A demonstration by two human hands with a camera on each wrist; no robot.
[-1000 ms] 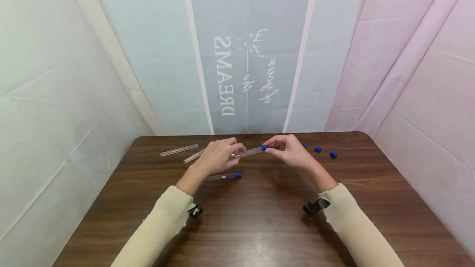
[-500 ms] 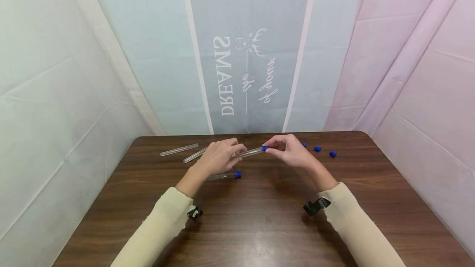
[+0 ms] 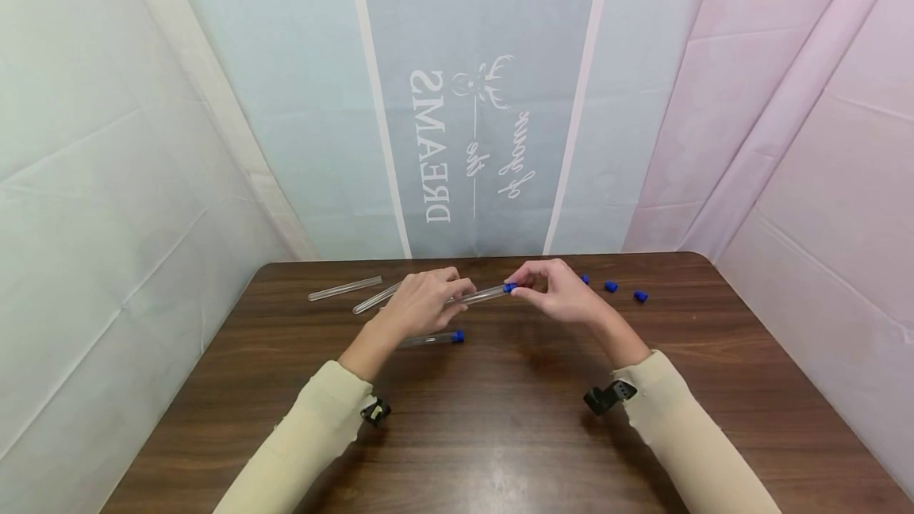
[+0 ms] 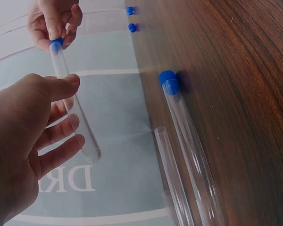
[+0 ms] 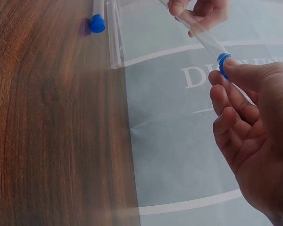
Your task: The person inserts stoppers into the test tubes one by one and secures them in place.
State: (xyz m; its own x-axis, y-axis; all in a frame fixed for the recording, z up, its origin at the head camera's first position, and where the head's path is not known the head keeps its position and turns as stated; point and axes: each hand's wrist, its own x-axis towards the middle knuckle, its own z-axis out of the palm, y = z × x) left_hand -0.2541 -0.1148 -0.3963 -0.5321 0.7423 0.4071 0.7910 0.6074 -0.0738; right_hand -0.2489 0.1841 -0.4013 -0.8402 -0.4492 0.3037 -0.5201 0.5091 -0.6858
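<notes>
The clear tube (image 4: 85,128) was pinched in the left grip (image 3: 424,301), its blue cap (image 5: 223,65) in the right grip (image 3: 562,293); a capped tube (image 3: 432,339) lay below the left grip.

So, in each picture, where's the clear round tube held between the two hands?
Head: the clear round tube, just below centre, blue cap at its right end.
Left wrist: tube slanting across the left half, cap at top.
Right wrist: tube upper right, cap at its lower end.
Shared landmark: blue-grey fabric backdrop with white lettering.
</notes>
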